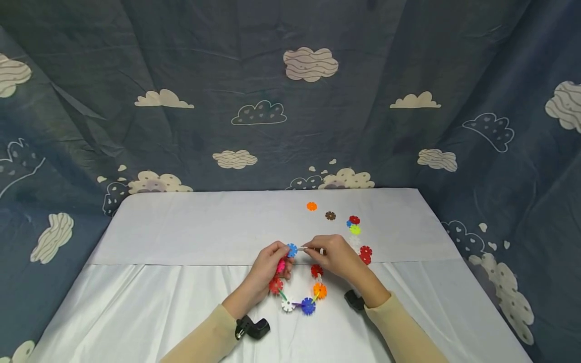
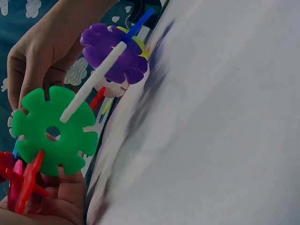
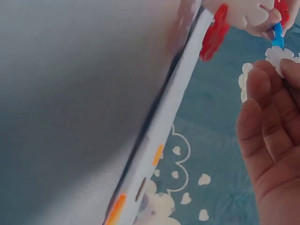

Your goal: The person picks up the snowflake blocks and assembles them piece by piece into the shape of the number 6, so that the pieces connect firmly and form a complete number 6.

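Beige sleeves (image 1: 201, 338) foremost, left fingers (image 1: 276, 249) pinch a blue disc (image 1: 292, 250), right fingers (image 1: 321, 242) an adjoining white disc (image 3: 275, 55).

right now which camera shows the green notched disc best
The left wrist view: the green notched disc turns its broad face to the camera, centre hole and notches showing, partly crossed by an edge-on white disc. The head view shows only a thin green sliver beside a red disc; the right wrist view doesn't show it.

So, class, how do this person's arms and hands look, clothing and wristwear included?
The left hand and right hand are ungloved. The left sleeve and right sleeve are pale yellow-beige, ending short of the hands. The left wrist device and right wrist device are black.
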Available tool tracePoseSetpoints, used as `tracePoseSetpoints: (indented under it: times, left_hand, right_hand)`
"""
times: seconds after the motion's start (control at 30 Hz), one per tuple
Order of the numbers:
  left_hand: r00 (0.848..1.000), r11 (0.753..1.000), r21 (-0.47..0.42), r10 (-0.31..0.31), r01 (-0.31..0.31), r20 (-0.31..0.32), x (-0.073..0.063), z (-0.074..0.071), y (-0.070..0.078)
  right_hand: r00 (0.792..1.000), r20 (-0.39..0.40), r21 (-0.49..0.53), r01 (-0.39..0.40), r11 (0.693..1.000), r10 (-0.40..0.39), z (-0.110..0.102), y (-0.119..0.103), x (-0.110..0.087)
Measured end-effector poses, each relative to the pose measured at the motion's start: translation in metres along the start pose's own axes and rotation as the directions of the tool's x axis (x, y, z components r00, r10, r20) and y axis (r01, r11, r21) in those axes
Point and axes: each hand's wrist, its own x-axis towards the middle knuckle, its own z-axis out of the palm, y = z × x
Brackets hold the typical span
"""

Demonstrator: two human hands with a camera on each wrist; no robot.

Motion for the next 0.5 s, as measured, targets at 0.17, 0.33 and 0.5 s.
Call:
tracePoseSetpoints:
  times: [0.17,0.33,0.5]
  left_hand:
    - [1.0,1.0,-0.006,-0.016,0.016,-0.009,0.0002,0.0002,0.0003]
    - [1.0,0.999,-0.03,-0.028,0.027,-0.013,0.0006,-0.0005,0.0004]
    - [0.999,0.999,-0.032,-0.034,0.033,-0.013,-0.0002,-0.0011,0.0008]
  right_hand:
    - [0.996,0.028,0.128,-0.087,0.988,0.084,0.0011,0.0046,0.0005]
    - [0.969,0.092,0.292,-0.247,0.924,0.23,0.0026,0.0084,0.0007]
    - [0.947,0.139,0.363,-0.321,0.875,0.29,0.0029,0.0084,0.0003]
